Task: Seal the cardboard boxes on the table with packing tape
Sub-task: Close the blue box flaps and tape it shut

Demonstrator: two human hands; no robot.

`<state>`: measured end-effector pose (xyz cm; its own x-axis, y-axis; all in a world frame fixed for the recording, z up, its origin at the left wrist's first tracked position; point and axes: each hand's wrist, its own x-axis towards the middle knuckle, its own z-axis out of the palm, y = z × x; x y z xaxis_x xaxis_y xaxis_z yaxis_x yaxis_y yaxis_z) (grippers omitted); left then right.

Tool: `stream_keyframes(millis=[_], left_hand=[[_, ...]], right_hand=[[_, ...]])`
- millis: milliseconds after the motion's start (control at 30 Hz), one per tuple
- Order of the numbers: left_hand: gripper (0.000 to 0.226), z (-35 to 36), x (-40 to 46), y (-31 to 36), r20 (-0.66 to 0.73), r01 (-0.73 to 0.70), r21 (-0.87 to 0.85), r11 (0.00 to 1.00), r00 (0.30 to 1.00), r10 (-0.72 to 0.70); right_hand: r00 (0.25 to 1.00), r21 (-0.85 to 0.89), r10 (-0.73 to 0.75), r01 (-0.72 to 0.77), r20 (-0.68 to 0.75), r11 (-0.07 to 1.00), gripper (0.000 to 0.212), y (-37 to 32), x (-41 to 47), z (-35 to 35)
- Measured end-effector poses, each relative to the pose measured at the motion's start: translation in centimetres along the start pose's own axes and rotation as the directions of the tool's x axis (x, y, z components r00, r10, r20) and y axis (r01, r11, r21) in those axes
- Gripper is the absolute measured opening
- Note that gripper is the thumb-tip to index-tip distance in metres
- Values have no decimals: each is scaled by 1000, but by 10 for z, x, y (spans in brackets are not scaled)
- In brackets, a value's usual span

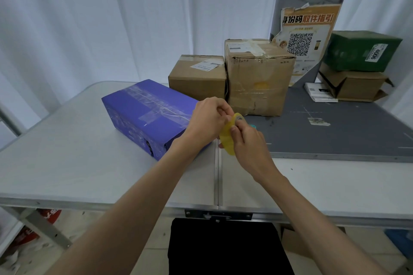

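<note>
- The desk (89, 174) is a pale folding surface with a seam down its middle; a grey mat (335, 131) covers its far right part. The near half is bare, which leaves the most room for working, and its front edge lies close to the person.
- The tall brown box (259, 82) stands at the back centre, wrapped in creased clear tape. The lower brown box (197, 76) sits right beside it on the left, also taped along its top. Both look sealed, though their far sides are hidden.
- The purple box (147, 114) lies slantwise left of centre, with clear tape along its top seam. Its near end seems the likeliest part still to finish.
- The left hand (207, 118) and right hand (248, 140) are together above the desk seam, both pinching the tape roll (228, 136).
- The yellowish tape roll is held just beside the purple box's near right corner, apparently while the person finds the loose end.
</note>
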<state>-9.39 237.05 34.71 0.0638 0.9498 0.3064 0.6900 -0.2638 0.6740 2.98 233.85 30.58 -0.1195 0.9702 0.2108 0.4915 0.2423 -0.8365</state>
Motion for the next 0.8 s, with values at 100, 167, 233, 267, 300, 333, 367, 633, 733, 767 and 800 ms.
stream_keyframes(millis=[100,167,233,267,300,333,367,633,733,767,800], left_hand=[[17,-2,0,-1,1,-4,-72,997,1000,4],[14,-3,0,-1,14,9,-126,992,1000,-8],[13,-2,1,0,20,15,-129,991,1000,-12],[13,-1,2,1,11,13,-119,993,1000,-12],[12,1,2,1,-6,8,-105,994,1000,-9],[11,3,2,2,-31,1,-95,996,1000,-4],[10,3,1,2,-56,-8,-90,996,998,3],[8,-3,5,4,-38,-41,-55,998,999,39],[7,-1,4,4,-32,-31,-58,998,999,29],[7,-1,3,3,-30,-26,-61,998,999,24],[6,0,3,3,-27,-19,-64,998,999,17]], right_hand=[[1000,-8,-7,7,-29,1000,32,-2,0,0],[998,-13,-15,15,-56,1000,32,-3,0,0],[997,-5,-15,14,-73,1000,32,-5,1,1],[997,-2,-15,15,-77,1000,32,-6,1,1],[997,0,-16,16,-80,1000,33,-6,1,0],[997,-1,-17,17,-80,1000,34,-7,1,-1],[997,-2,-20,20,-76,1000,34,-8,2,-2],[998,17,-4,5,-56,1000,33,-13,1,-10],[999,15,8,-7,-46,1000,35,-13,0,-8],[999,14,8,-8,-42,1000,35,-12,0,-8],[999,11,8,-7,-37,1000,36,-12,0,-8]])
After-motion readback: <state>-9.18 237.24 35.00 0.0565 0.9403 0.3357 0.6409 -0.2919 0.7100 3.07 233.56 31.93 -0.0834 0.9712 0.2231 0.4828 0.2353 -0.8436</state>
